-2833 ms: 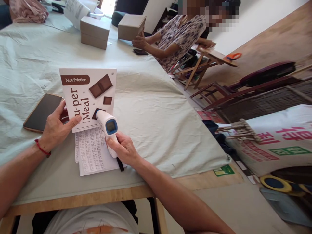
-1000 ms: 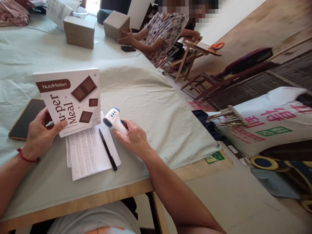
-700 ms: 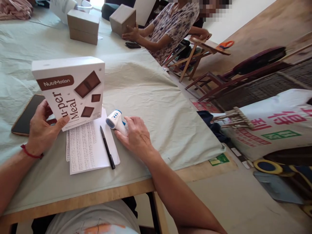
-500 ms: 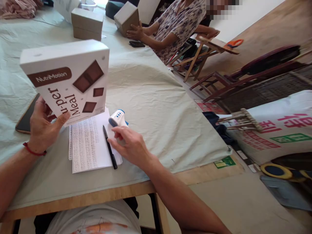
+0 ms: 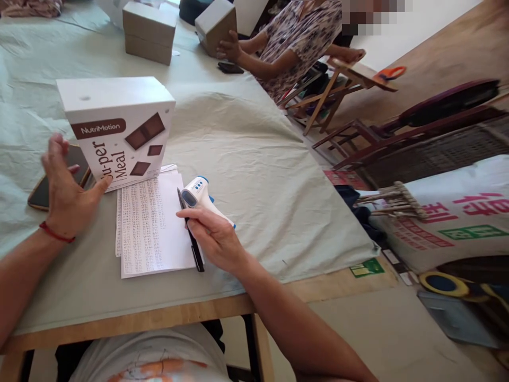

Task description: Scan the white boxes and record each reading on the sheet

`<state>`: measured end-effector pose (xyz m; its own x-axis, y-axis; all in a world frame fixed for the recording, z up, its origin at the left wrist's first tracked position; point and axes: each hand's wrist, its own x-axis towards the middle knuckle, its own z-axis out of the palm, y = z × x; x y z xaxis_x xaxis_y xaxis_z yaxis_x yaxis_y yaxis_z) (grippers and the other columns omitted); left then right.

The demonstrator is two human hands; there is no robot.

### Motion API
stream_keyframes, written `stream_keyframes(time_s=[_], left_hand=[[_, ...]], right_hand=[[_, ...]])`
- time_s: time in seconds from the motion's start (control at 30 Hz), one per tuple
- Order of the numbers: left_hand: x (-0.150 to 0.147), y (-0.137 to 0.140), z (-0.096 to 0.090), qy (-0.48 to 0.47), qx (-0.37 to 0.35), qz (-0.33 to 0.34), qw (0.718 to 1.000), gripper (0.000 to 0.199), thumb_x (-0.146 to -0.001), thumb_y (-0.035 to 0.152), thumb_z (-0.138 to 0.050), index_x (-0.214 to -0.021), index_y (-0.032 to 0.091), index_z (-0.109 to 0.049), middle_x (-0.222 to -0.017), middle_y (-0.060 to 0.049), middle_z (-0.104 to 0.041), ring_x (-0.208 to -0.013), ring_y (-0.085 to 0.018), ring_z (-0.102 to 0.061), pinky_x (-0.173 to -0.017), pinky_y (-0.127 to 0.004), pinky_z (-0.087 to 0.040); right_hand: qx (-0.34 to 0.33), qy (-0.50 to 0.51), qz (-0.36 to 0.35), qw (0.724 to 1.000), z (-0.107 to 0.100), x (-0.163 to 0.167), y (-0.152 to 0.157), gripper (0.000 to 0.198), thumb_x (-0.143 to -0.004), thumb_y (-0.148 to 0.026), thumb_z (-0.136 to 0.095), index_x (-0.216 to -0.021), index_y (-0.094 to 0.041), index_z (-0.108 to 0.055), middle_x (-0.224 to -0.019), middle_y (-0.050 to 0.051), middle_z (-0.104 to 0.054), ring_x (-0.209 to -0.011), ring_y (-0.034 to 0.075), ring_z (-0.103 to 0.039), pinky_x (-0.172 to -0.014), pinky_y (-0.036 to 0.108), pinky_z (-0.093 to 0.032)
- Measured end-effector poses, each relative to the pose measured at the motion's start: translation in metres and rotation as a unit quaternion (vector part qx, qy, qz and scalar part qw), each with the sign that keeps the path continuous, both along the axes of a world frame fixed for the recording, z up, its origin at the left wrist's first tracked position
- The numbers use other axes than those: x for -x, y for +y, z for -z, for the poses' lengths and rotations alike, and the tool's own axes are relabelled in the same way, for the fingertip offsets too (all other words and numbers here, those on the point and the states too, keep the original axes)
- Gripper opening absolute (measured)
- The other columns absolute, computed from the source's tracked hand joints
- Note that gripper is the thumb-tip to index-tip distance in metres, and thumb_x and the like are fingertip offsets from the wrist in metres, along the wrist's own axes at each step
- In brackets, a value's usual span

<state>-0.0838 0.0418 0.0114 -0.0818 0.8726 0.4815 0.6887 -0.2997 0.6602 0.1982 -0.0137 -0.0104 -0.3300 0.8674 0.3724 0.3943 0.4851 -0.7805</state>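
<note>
A white NutriMotion box [image 5: 119, 132] with chocolate pictures stands upright at the back edge of handwritten sheets of paper [image 5: 143, 233]. Beside its lower left side is my left hand [image 5: 71, 191], fingers spread, the thumb at the front corner. Over the right edge of the paper, my right hand [image 5: 214, 236] pinches a black pen [image 5: 194, 249] between thumb and fingers; the pen's lower end stays close to the sheet. A white and blue handheld infrared thermometer [image 5: 201, 193] lies just beyond my right fingers, partly covered by them.
A dark phone-like object [image 5: 43, 185] lies behind my left hand. Farther back stands a cardboard box [image 5: 149, 37]. Across the table, a person in a patterned shirt [image 5: 294, 48] holds another carton [image 5: 217, 26]. The table's wooden edge [image 5: 151, 318] runs in front of me.
The white box has come down and away from me onto the table, and my left fingers have opened from it. My right hand has taken hold of the pen, which has shifted right.
</note>
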Motion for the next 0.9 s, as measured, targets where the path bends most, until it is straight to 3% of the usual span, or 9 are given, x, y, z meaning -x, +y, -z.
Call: stream_keyframes(time_s=[0.07, 0.13, 0.27, 0.4, 0.5, 0.6, 0.67, 0.8, 0.9], left_hand=[[-0.004, -0.01, -0.003, 0.071, -0.119, -0.044, 0.989, 0.098, -0.069, 0.039, -0.084, -0.144, 0.011, -0.027, -0.145, -0.02, -0.035, -0.137, -0.035, -0.035, -0.101, -0.05, -0.047], [-0.012, -0.021, -0.005, 0.123, -0.186, -0.021, 0.975, 0.087, -0.071, 0.041, -0.083, -0.139, 0.014, -0.036, -0.138, -0.017, -0.042, -0.132, -0.036, -0.04, -0.102, -0.051, -0.044], [-0.028, -0.035, -0.002, 0.255, -0.09, 0.152, 0.951, 0.051, -0.082, 0.046, -0.076, -0.123, 0.023, -0.056, -0.128, -0.012, -0.057, -0.121, -0.035, -0.053, -0.105, -0.056, -0.035], [-0.036, -0.038, 0.009, 0.306, 0.024, 0.264, 0.914, 0.046, -0.075, 0.046, -0.081, -0.112, 0.022, -0.067, -0.133, -0.015, -0.056, -0.125, -0.038, -0.052, -0.105, -0.059, -0.032], [-0.039, -0.04, 0.016, 0.303, 0.036, 0.281, 0.91, 0.049, -0.071, 0.048, -0.083, -0.11, 0.02, -0.07, -0.133, -0.019, -0.054, -0.127, -0.041, -0.05, -0.105, -0.061, -0.033], [-0.045, -0.043, 0.02, 0.305, 0.045, 0.285, 0.908, 0.056, -0.071, 0.053, -0.08, -0.114, 0.019, -0.07, -0.134, -0.021, -0.052, -0.126, -0.043, -0.049, -0.105, -0.065, -0.032], [-0.048, -0.045, 0.022, 0.305, 0.051, 0.28, 0.909, 0.059, -0.071, 0.056, -0.078, -0.117, 0.02, -0.068, -0.134, -0.021, -0.052, -0.125, -0.042, -0.049, -0.106, -0.066, -0.031], [-0.052, -0.048, 0.023, 0.304, 0.06, 0.263, 0.914, 0.063, -0.07, 0.059, -0.077, -0.118, 0.019, -0.066, -0.133, -0.021, -0.053, -0.125, -0.04, -0.049, -0.107, -0.064, -0.031], [-0.05, -0.047, 0.023, 0.298, 0.063, 0.264, 0.915, 0.063, -0.071, 0.057, -0.077, -0.12, 0.018, -0.065, -0.131, -0.02, -0.055, -0.125, -0.04, -0.05, -0.108, -0.064, -0.03]], right_hand=[[0.042, 0.038, 0.002, 0.998, -0.001, -0.001, 0.0, 0.028, -0.093, -0.02, -0.044, -0.108, -0.022, -0.068, -0.079, 0.001, -0.061, -0.072, 0.014, -0.059, -0.07, 0.029, -0.051], [0.084, 0.06, 0.001, 0.995, 0.0, -0.001, 0.0, 0.031, -0.09, -0.022, -0.045, -0.112, -0.023, -0.066, -0.086, 0.002, -0.064, -0.077, 0.016, -0.061, -0.074, 0.032, -0.053], [0.135, 0.099, -0.027, 0.985, 0.004, -0.001, 0.001, 0.038, -0.083, -0.025, -0.057, -0.121, -0.024, -0.059, -0.094, 0.005, -0.064, -0.083, 0.019, -0.063, -0.077, 0.036, -0.056], [0.123, 0.14, -0.001, 0.983, 0.011, -0.001, -0.002, 0.032, -0.083, -0.036, -0.071, -0.11, -0.026, -0.057, -0.082, 0.0, -0.058, -0.072, 0.016, -0.059, -0.072, 0.034, -0.055], [0.105, 0.151, 0.035, 0.982, 0.013, -0.001, -0.007, 0.028, -0.089, -0.052, -0.064, -0.1, -0.026, -0.06, -0.076, -0.001, -0.056, -0.066, 0.015, -0.055, -0.069, 0.035, -0.054], [0.111, 0.17, 0.03, 0.979, 0.008, 0.002, -0.012, 0.042, -0.093, -0.062, -0.05, -0.107, -0.026, -0.067, -0.079, 0.002, -0.061, -0.071, 0.018, -0.06, -0.075, 0.041, -0.055], [0.142, 0.19, 0.022, 0.971, 0.004, 0.007, -0.013, 0.04, -0.092, -0.057, -0.053, -0.11, -0.026, -0.07, -0.08, 0.002, -0.065, -0.072, 0.018, -0.064, -0.076, 0.042, -0.056], [0.225, 0.201, 0.039, 0.952, 0.001, 0.017, -0.012, 0.015, -0.08, -0.036, -0.069, -0.089, -0.024, -0.07, -0.067, -0.001, -0.066, -0.063, 0.016, -0.064, -0.065, 0.034, -0.055], [0.244, 0.186, 0.066, 0.949, 0.005, 0.02, -0.01, 0.009, -0.074, -0.03, -0.068, -0.078, -0.024, -0.064, -0.058, -0.004, -0.062, -0.054, 0.014, -0.059, -0.056, 0.03, -0.051]])
